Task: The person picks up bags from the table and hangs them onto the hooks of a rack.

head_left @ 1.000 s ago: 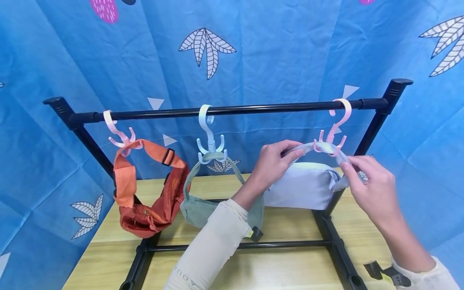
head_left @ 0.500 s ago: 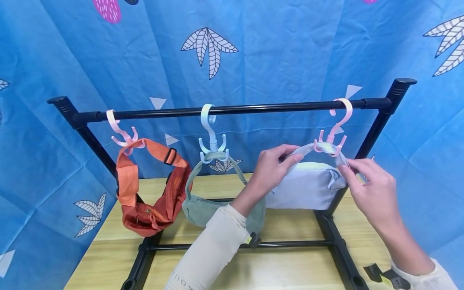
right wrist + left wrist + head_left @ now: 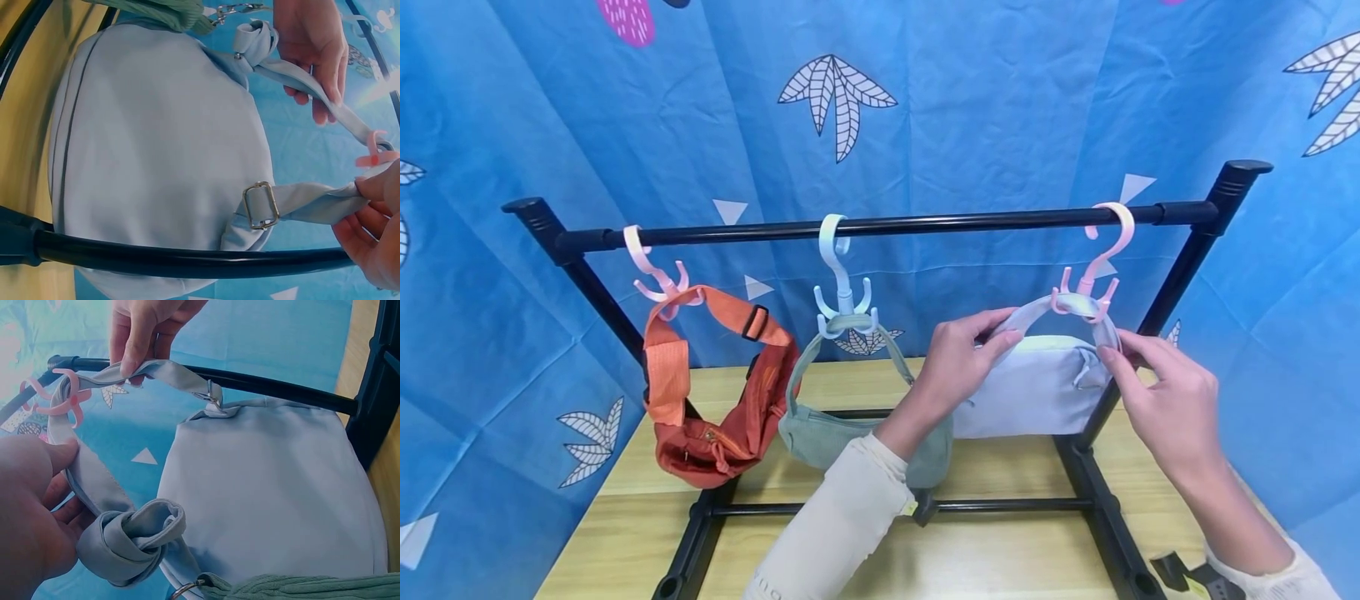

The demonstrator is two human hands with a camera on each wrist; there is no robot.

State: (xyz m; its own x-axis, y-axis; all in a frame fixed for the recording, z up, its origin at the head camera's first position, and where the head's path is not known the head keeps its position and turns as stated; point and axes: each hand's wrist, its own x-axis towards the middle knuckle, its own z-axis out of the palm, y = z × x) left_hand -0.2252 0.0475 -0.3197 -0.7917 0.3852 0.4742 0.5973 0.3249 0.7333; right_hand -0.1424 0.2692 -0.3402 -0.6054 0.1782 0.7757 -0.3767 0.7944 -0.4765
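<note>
A pale blue bag [image 3: 1037, 392] hangs by its strap [image 3: 1045, 306] from a pink hook hanger [image 3: 1086, 283] at the rack's right end. My left hand [image 3: 964, 360] pinches the strap left of the hanger, above a knot [image 3: 128, 547] tied in it. On the other side, my right hand [image 3: 1168, 396] pinches the strap between thumb and fingers. Below that grip, a metal buckle [image 3: 260, 205] joins the strap near the bag. The strap runs over the hanger's lower prongs between my hands.
On the black bar [image 3: 955, 223], a light blue hanger [image 3: 842, 275] carries a green bag [image 3: 827, 437], partly behind my left forearm. Further left, an orange-red bag [image 3: 722, 442] hangs from another pink hanger [image 3: 655, 271]. The rack stands on a wooden table [image 3: 985, 550] before a blue curtain.
Both hands have slid a little lower along the strap, keeping hold of it. The strap stays over the pink hanger. The head view has shifted slightly.
</note>
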